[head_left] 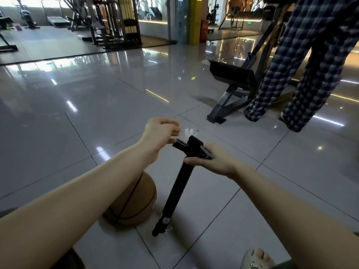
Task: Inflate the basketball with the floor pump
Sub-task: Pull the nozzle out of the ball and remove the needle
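Observation:
A brown basketball [136, 202] lies on the tiled floor, partly hidden behind my left forearm. Right beside it stands a black floor pump [177, 189], tilted, its base on the floor. My right hand [213, 162] grips the pump's handle on the right side. My left hand [161, 133] hovers at the left end of the handle with fingers curled, pinching something small. A blurred pale piece with a small metal tip [191, 131] shows just beyond its fingertips; what it is I cannot tell.
A black gym bench [231, 88] stands on the floor ahead to the right. A person in plaid trousers [303, 74] stands beside it. Weight racks [114, 22] line the far side. My sandalled foot [256, 259] is at the bottom right.

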A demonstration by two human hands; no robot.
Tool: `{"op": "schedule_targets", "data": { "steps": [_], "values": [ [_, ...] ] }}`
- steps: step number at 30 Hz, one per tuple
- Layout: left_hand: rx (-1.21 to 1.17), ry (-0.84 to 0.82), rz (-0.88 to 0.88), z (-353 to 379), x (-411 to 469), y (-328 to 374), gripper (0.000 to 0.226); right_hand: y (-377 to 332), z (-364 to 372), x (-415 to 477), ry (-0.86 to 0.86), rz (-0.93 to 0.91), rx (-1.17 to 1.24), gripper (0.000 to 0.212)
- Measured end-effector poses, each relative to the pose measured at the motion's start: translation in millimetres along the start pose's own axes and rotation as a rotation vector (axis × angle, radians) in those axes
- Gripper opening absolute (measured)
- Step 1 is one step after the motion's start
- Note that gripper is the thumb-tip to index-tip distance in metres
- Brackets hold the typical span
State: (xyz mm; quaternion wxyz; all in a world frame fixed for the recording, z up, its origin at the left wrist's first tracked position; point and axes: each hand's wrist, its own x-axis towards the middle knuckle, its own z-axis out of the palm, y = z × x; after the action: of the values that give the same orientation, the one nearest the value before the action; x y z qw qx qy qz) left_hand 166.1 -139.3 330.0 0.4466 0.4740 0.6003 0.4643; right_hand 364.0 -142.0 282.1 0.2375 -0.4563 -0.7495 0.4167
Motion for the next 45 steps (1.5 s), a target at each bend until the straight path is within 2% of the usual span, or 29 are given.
{"op": "schedule_targets", "data": {
  "steps": [2, 5, 7, 10, 12, 15, 18, 20, 22, 24, 25, 27, 29, 33, 35, 36, 38, 40, 42, 45],
  "values": [
    [0.137, -0.002, 0.036, -10.0, 0.0, -17.0, 0.019, 0.9, -6.9, 3.4, 0.006, -0.029, 0.006, 0.050],
    [0.334, -0.383, -0.051, -7.8, 0.0, -48.6, 0.039, -0.8, -13.5, 7.7, 0.019, -0.026, 0.078, 0.036],
    [0.268, -0.522, -0.062, -0.2, -1.7, -60.4, 0.054, -4.2, -15.2, 10.3, 0.024, -0.005, 0.143, 0.027],
    [0.148, -0.464, 0.044, 10.3, -6.0, -72.0, 0.034, -8.4, -15.2, 14.6, 0.041, 0.014, 0.207, 0.027],
    [0.090, -0.449, 0.050, 12.3, -7.0, -76.9, 0.026, -10.5, -16.8, 17.3, 0.038, 0.031, 0.218, 0.023],
    [0.067, -0.493, 0.007, 10.0, -4.7, -78.8, 0.027, -14.5, -18.0, 21.9, 0.007, 0.037, 0.163, 0.016],
    [0.040, -0.560, -0.042, 1.7, 1.5, -77.8, 0.033, -14.7, -17.1, 28.4, 0.015, 0.044, 0.094, 0.025],
    [0.054, -0.544, -0.024, -1.3, 5.9, -78.5, 0.032, -13.8, -17.9, 31.0, 0.019, 0.064, 0.121, 0.031],
    [0.061, -0.476, -0.023, -0.2, 11.1, -79.5, 0.031, -7.9, -13.6, 33.5, 0.106, 0.118, 0.234, 0.037],
    [0.021, -0.359, -0.069, 1.8, 20.6, -82.2, 0.034, 3.8, 1.1, 35.3, 0.255, 0.309, 0.332, 0.049],
    [-0.033, -0.299, -0.113, 2.5, 27.6, -85.1, 0.037, 10.8, 12.5, 34.5, 0.270, 0.419, 0.337, 0.052],
    [-0.162, -0.193, -0.226, 5.3, 42.7, -91.4, 0.042, 22.9, 39.1, 30.1, 0.140, 0.535, 0.270, 0.054],
    [-0.266, -0.103, -0.335, 10.7, 56.8, -99.7, 0.044, 29.6, 62.1, 28.2, -0.023, 0.517, 0.198, 0.046],
    [-0.343, -0.042, -0.455, 22.8, 72.0, -121.7, 0.038, 54.4, 85.6, 48.0, -0.060, 0.481, -0.109, 0.032],
    [-0.208, -0.068, -0.452, 16.7, 73.5, -134.2, 0.040, 72.8, 92.8, 62.4, -0.089, 0.508, -0.156, 0.026],
    [-0.032, -0.084, -0.403, 8.0, 74.3, -140.7, 0.038, 84.1, 97.2, 70.9, -0.108, 0.525, -0.160, 0.025],
    [0.439, -0.082, -0.228, -19.1, 74.5, -155.5, 0.034, 105.6, 108.1, 90.4, -0.145, 0.546, -0.186, 0.027],
    [0.910, -0.026, -0.043, -50.3, 69.2, -168.2, 0.043, 129.4, 122.8, 108.6, -0.185, 0.572, -0.217, 0.026],
    [1.194, 0.018, 0.053, -78.4, 61.9, -183.4, 0.063, 154.0, 140.0, 121.0, -0.224, 0.602, -0.255, 0.026],
    [1.226, -0.068, -0.184, -108.7, 47.0, -214.1, 0.120, 190.1, 164.7, 130.3, -0.283, 0.661, -0.335, 0.031]
  ]
}}
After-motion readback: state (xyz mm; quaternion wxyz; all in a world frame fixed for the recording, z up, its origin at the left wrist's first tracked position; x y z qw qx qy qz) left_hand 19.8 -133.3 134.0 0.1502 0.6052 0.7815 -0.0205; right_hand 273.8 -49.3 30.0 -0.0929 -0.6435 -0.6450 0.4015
